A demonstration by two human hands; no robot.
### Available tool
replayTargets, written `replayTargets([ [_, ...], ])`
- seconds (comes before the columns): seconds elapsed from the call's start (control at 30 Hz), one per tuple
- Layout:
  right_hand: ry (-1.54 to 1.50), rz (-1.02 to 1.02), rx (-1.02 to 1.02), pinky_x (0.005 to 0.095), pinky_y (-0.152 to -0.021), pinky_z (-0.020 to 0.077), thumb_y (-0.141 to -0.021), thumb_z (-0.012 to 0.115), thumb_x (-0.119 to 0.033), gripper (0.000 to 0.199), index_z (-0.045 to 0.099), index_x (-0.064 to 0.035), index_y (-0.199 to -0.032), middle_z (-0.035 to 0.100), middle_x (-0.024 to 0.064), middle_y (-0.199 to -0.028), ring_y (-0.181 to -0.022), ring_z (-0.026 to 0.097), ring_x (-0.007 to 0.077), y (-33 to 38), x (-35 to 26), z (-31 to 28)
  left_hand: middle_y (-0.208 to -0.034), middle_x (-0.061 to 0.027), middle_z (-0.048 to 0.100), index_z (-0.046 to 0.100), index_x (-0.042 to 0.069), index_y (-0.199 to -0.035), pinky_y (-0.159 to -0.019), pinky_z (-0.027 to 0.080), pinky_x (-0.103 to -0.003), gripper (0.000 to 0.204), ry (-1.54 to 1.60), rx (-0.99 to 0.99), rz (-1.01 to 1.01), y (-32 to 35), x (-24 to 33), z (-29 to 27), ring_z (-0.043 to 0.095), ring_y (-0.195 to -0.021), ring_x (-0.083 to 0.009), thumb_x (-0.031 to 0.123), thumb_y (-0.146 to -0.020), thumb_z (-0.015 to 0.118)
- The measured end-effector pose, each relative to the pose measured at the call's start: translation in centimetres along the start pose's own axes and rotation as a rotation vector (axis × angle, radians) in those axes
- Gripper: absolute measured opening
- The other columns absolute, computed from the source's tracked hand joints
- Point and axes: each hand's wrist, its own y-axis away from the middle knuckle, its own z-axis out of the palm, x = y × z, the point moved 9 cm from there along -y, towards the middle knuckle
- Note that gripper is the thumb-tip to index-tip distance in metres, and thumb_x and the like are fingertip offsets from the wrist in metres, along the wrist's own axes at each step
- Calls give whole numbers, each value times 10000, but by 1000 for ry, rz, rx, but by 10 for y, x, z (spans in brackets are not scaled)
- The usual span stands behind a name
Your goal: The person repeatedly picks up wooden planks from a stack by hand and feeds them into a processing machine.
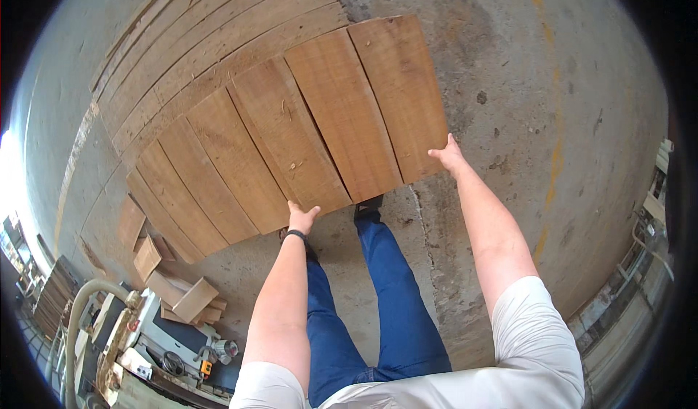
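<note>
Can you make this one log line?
wooden planks: side by side | left hand: on near edge | right hand: on rightmost plank

Left hand, centre, and right hand, right of centre: fingers partly hidden at boards. Shoes, centre: partly covered. Machine, lower left: cut off below. Far-left clutter: too small.

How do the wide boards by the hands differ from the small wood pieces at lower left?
The wide boards are larger than the wood pieces. The wide boards line up side by side; the wood pieces lie jumbled at different angles. Both are brownish wood.
</note>
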Motion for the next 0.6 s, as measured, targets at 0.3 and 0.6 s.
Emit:
replayTargets([
  [0.3,183,47,195,422,-1127,399,-623,914,-237,1038,380,-17,-1486,457,221,-1444,-1349,455,342,-20,-1,6,-1432,-236,481,260,-55,-1491,-1065,437,-402,865,139,227,41,-23,-6,-34,509,-1298,-330,91,-820,787],
  [0.6,15,-6,-239,354,-932,513,-759,839,-194,521,667,36,-1193,689,147,-1130,-1039,667,228,48,-25,-11,-995,-56,661,633,11,-1060,-726,500,-329,231,560,-41,38,26,61,39,609,-856,-162,171,-914,713],
])
